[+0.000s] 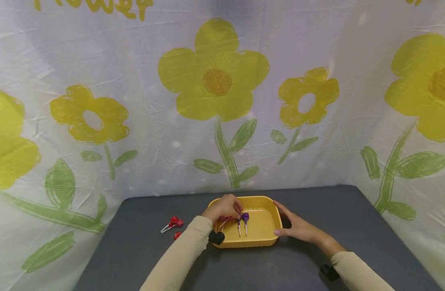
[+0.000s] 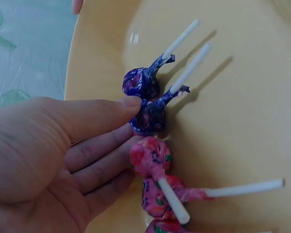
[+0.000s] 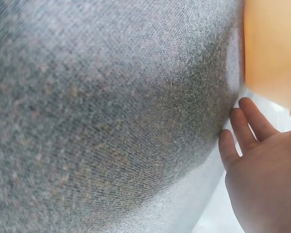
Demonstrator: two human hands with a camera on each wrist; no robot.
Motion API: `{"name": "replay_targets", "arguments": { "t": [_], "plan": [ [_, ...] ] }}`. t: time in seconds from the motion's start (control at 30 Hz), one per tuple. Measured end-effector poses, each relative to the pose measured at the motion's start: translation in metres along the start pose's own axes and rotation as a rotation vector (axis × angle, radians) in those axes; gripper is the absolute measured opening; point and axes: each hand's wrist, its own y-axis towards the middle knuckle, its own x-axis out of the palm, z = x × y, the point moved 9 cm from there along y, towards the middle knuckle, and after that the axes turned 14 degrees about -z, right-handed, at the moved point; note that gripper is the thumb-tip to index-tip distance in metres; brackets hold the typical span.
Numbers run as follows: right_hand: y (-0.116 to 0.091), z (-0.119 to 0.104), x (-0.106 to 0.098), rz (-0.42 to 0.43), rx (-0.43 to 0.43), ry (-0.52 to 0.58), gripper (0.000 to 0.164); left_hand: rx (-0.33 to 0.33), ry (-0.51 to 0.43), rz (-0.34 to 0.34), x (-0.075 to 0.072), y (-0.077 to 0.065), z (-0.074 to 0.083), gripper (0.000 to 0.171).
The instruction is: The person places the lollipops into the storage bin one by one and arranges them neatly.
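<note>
My left hand (image 1: 226, 207) is over the left part of a yellow tray (image 1: 259, 244). In the left wrist view, its thumb and fingers pinch the wrapped head of a purple lollipop (image 2: 148, 118). A second purple lollipop (image 2: 139, 83) lies right beside it, its white stick pointing the same way. Several pink lollipops (image 2: 150, 156) are bunched below the hand in that view, their sticks at differing angles. Against the tray's right side rests my right hand (image 1: 299, 229), thumb and forefinger spread along the rim. Its other fingers look fairly straight in the right wrist view.
Red lollipops (image 1: 174, 221) lie on the dark grey table (image 1: 142, 250) left of the tray, partly hidden by my left sleeve (image 1: 182, 252). Behind the table hangs a white cloth (image 1: 153, 161) printed with yellow flowers.
</note>
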Motion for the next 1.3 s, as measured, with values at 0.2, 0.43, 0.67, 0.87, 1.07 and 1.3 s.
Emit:
{"name": "replay_targets", "arguments": {
  "t": [0.2,0.43,0.67,0.87,1.07,1.3],
  "plan": [
    [-0.001,-0.001,-0.001,0.010,-0.005,-0.004,0.097,-0.020,0.022,-0.005,-0.002,-0.006,-0.002,0.021],
    [-0.001,0.000,0.000,0.008,-0.009,-0.001,0.097,-0.069,0.020,-0.004,-0.001,-0.008,-0.011,0.020],
    [0.000,-0.001,0.001,0.001,-0.010,0.007,0.097,-0.074,0.048,0.007,-0.002,-0.009,-0.013,0.019],
    [0.000,0.000,0.000,0.007,-0.005,0.002,0.097,-0.092,0.074,0.017,-0.004,-0.010,-0.014,0.018],
    [0.000,0.001,-0.001,0.010,-0.001,-0.006,0.097,-0.112,0.063,0.018,-0.004,-0.011,-0.017,0.018],
    [0.000,0.001,-0.001,0.012,-0.007,-0.006,0.097,-0.125,0.057,0.026,-0.004,-0.012,-0.019,0.018]
  ]
}}
